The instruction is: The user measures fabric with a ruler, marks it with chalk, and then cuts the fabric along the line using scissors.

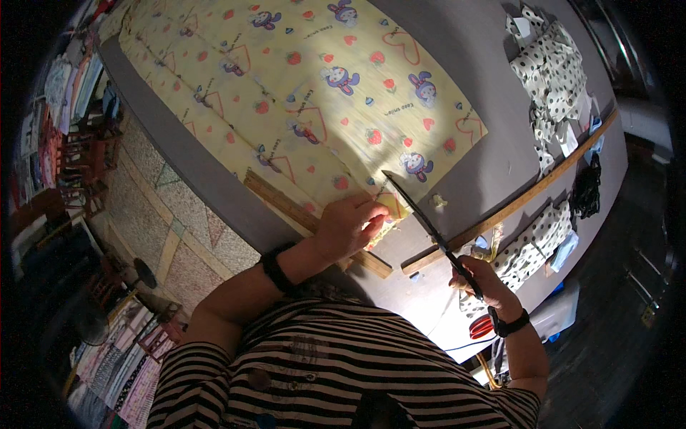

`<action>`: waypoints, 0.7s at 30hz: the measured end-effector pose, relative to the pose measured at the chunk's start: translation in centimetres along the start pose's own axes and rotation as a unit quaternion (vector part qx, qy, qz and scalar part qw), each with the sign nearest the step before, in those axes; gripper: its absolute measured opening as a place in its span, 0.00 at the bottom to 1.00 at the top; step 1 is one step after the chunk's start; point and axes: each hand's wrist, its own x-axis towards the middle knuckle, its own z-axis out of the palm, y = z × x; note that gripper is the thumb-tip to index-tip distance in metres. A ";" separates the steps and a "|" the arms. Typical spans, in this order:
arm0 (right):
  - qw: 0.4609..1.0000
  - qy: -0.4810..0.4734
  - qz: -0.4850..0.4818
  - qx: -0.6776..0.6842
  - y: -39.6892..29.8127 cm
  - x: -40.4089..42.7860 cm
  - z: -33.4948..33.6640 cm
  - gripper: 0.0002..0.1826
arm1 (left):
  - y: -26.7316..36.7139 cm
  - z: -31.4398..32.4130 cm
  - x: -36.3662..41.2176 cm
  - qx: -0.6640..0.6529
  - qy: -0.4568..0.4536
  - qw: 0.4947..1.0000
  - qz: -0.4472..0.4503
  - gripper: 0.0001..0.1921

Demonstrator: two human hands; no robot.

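A large yellow cotton-like fabric (321,107), printed with rabbits, strawberries and hearts, lies spread on the grey table (455,43). My left hand (351,222) is at its near edge, thumb and fingertips curled together on a turned-up, brighter corner. The exact grip is partly hidden. Beneath that wrist and hand runs a wooden ruler (284,198), partly under the fabric. My right hand (485,281) grips a long dark cutting tool (418,212), probably tailor's shears, seen edge-on. Its tip points away from me, over the fabric near the corner.
A long wooden strip (536,185) crosses the table at right. Beyond it lie polka-dot fabric pieces (554,75) and a black tangle (587,190). Red-handled scissors (481,326) lie by my right wrist. A fabric scrap (438,201) sits beside the yellow cloth. Fabric stacks (115,370) stand left.
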 end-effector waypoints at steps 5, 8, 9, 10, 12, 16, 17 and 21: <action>0.999 -0.006 -0.005 -0.036 -0.5 0.3 -0.1 0.18 | -0.7 0.2 -0.3 -0.017 0.001 1.000 0.021 0.07; 0.998 -0.010 -0.044 -0.045 -2.0 0.9 0.4 0.21 | -0.6 0.4 -0.3 -0.004 0.014 1.000 0.026 0.07; 0.998 -0.013 -0.038 -0.039 -2.6 1.0 0.6 0.21 | -0.6 0.4 -0.3 -0.003 0.016 1.000 0.025 0.07; 0.998 -0.010 -0.052 -0.046 -2.9 1.2 0.8 0.21 | -0.6 0.3 -0.4 -0.011 0.013 1.000 0.022 0.07; 0.997 -0.004 -0.055 -0.053 -2.7 1.5 0.8 0.20 | -0.6 0.3 -0.3 -0.018 0.013 1.000 0.018 0.08; 0.999 0.014 -0.016 -0.043 -3.4 1.5 0.8 0.17 | -0.5 0.0 -0.3 -0.010 -0.003 1.000 0.020 0.07; 0.998 0.018 -0.005 -0.066 -3.3 1.6 0.7 0.16 | -0.5 -0.1 -0.4 -0.009 -0.010 1.000 0.012 0.07; 0.998 0.021 -0.019 -0.053 -2.6 2.2 0.3 0.16 | -0.8 0.1 -0.2 -0.033 0.015 0.999 0.038 0.07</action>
